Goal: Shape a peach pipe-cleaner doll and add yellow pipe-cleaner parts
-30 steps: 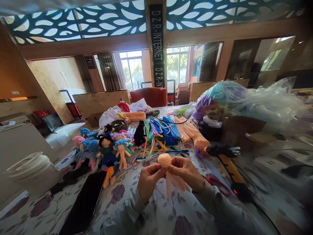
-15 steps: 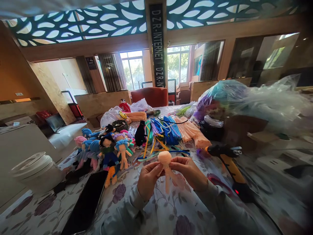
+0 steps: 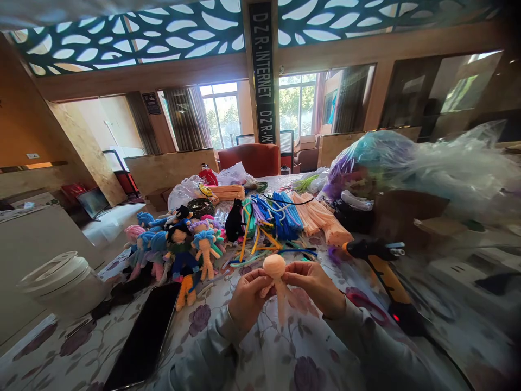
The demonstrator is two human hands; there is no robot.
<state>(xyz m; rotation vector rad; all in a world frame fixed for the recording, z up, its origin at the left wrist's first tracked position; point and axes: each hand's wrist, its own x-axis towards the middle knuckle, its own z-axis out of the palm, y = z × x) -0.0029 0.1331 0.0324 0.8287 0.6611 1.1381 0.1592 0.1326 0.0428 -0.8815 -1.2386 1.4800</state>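
Observation:
Between my two hands is a peach doll (image 3: 274, 266) made of fuzzy pipe cleaners, with a round bare head and thin limbs hanging down. My left hand (image 3: 249, 296) pinches it at its left side, just under the head. On the other side my right hand (image 3: 315, 285) grips it with thumb and fingers near the shoulder. The doll is upright above the flowered tablecloth (image 3: 260, 358). Beyond the hands lie loose pipe cleaners (image 3: 280, 251) in blue, yellow and green. Parts of the doll's arms are hidden behind my fingers.
Finished dolls (image 3: 175, 244) crowd the left, near a black phone (image 3: 140, 336) and a white lidded bucket (image 3: 61, 282). Peach pipe cleaner bundles (image 3: 321, 217) lie behind. To the right are a glue gun (image 3: 386, 277) with a red light, red-handled scissors (image 3: 368, 304) and plastic bags (image 3: 374, 157).
The doll has turned slightly between my fingers, and its head sits a touch lower. Both hands keep nearly the same place and hold.

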